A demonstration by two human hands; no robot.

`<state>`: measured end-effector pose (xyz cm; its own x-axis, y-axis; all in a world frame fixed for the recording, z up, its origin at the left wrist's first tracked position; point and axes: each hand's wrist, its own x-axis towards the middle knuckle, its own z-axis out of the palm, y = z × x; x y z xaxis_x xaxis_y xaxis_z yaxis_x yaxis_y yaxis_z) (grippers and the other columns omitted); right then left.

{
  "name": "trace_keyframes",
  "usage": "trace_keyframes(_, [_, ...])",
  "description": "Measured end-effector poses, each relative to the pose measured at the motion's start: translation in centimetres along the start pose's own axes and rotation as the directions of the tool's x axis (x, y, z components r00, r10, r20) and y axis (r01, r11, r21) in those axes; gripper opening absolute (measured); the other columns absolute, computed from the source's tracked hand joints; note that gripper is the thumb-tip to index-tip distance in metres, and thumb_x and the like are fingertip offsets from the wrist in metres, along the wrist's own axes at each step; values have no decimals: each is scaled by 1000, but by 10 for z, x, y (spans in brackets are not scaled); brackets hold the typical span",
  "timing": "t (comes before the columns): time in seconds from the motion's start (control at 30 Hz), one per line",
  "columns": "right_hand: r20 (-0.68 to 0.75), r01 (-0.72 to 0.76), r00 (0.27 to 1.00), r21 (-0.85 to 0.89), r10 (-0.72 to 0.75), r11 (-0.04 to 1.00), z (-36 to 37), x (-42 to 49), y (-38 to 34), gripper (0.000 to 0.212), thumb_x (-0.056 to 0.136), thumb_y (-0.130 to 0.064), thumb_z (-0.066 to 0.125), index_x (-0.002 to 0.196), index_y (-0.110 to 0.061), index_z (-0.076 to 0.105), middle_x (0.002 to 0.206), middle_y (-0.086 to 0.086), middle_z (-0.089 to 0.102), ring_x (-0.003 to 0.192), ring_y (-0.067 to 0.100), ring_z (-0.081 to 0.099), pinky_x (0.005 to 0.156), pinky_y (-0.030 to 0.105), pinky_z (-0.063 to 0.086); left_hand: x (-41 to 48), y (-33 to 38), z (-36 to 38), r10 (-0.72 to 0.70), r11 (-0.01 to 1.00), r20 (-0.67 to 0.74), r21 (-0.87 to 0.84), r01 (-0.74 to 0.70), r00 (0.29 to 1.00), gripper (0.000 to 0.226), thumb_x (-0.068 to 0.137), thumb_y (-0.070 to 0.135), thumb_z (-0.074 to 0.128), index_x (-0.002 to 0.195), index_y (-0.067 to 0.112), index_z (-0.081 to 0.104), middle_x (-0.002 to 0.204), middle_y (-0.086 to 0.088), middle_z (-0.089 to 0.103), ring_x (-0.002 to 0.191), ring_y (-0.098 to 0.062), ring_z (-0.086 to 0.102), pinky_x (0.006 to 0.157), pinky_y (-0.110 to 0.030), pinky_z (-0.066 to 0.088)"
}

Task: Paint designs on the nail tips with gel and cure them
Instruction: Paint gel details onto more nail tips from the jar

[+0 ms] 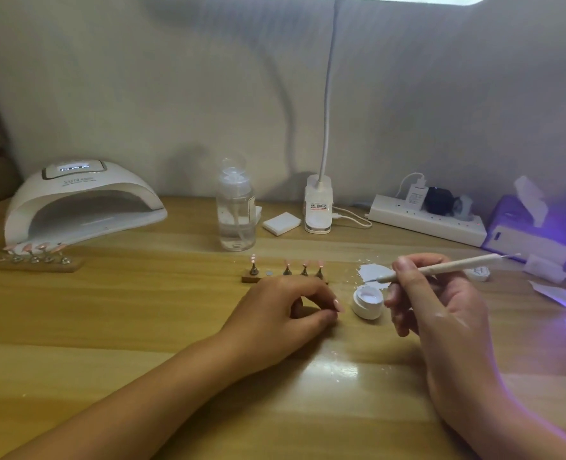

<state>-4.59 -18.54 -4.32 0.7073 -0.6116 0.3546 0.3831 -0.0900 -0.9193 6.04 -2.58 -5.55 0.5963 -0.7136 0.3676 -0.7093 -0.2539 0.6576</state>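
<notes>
Far left of your hands, five tips (32, 252) are standing before the lamp (82, 207). Just beyond your left hand (284, 307), a rack (250, 278) is holding four tips (304, 263), one slot bare. That hand is curling; I cannot tell whether it is holding anything. Your right hand (440, 303) is pinching the brush (440, 267), its tip by the gel pot (367, 302) between your hands. You seem to be mid-painting, curing pending.

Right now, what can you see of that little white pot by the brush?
The gel pot is small, round and white, plastic by its look, open, with pale gel inside. It sits on the wooden table close to the brush tip; whether the right hand touches it is unclear.
</notes>
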Motion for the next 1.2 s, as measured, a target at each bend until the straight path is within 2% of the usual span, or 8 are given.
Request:
trace_keyframes(0.13, [3, 37, 999, -106, -37, 994, -7, 12, 0, 17, 102, -22, 55, 88, -19, 65, 71, 6, 72, 47, 10, 54, 39, 17, 39, 0, -1, -3, -33, 998, 32, -49, 34, 999, 13, 88, 22, 71, 88, 35, 72, 83, 21, 70, 54, -4, 45, 57, -16, 36])
trace_keyframes(0.3, [-46, 10, 999, -307, -26, 952, -17, 21, 10, 25, 100, -32, 58, 82, -16, 50, 59, 8, 68, 41, 11, 44, 43, 24, 35, 1, 2, -4, -40, 996, 45, -73, 43, 998, 10, 88, 23, 70, 88, 32, 72, 93, 13, 70, 67, -8, 54, 65, -26, 46])
trace_keyframes(0.43, [-45, 22, 998, -354, -41, 935, -16, 21, 13, 29, 98, -35, 59, 79, -16, 50, 57, 8, 65, 42, 8, 42, 50, 29, 33, 1, 8, -2, -5, 997, 107, -70, 12, 994, 7, 90, 25, 68, 92, 31, 72, 120, 20, 63, 96, -3, 59, 83, -26, 51])
trace_keyframes(0.53, [-16, 64, 997, -412, -78, 909, -16, 21, 15, 30, 98, -36, 59, 78, -15, 51, 55, 4, 64, 40, 3, 42, 46, 19, 34, -1, 11, 2, 17, 1000, 142, 16, -20, 990, 7, 90, 29, 67, 94, 34, 70, 135, 22, 55, 119, 0, 51, 99, -34, 44])
trace_keyframes(0.63, [29, 97, 995, -459, -94, 883, -15, 20, 16, 28, 97, -36, 60, 79, -16, 52, 55, -1, 65, 42, 1, 46, 46, 13, 35, -2, 14, 3, 29, 999, 155, 32, -34, 988, 7, 90, 31, 67, 95, 35, 69, 141, 22, 51, 126, 4, 45, 107, -35, 37])
trace_keyframes(0.8, [75, 118, 993, -501, -93, 858, -14, 18, 15, 27, 95, -37, 61, 80, -17, 51, 59, -2, 67, 46, 3, 52, 50, 20, 36, -2, 14, 4, 31, 999, 151, 36, -37, 988, 7, 89, 34, 67, 95, 39, 68, 139, 26, 52, 120, 1, 49, 103, -36, 40])
trace_keyframes(0.93, [52, 145, 989, -502, -138, 853, -14, 16, 12, 26, 96, -35, 62, 78, -19, 51, 58, -4, 66, 44, 1, 50, 47, 13, 35, -2, 15, 4, 21, 999, 152, 33, -27, 988, 7, 89, 33, 67, 95, 38, 68, 139, 26, 52, 115, 2, 50, 102, -34, 40])
trace_keyframes(1.2, [26, 172, 983, -469, -181, 867, -11, 14, 9, 24, 97, -34, 59, 78, -23, 51, 59, -1, 66, 43, 5, 51, 45, 12, 33, -2, 16, 3, 12, 1000, 152, 20, -15, 988, 7, 90, 32, 67, 95, 36, 69, 138, 26, 53, 116, 1, 51, 101, -33, 42])
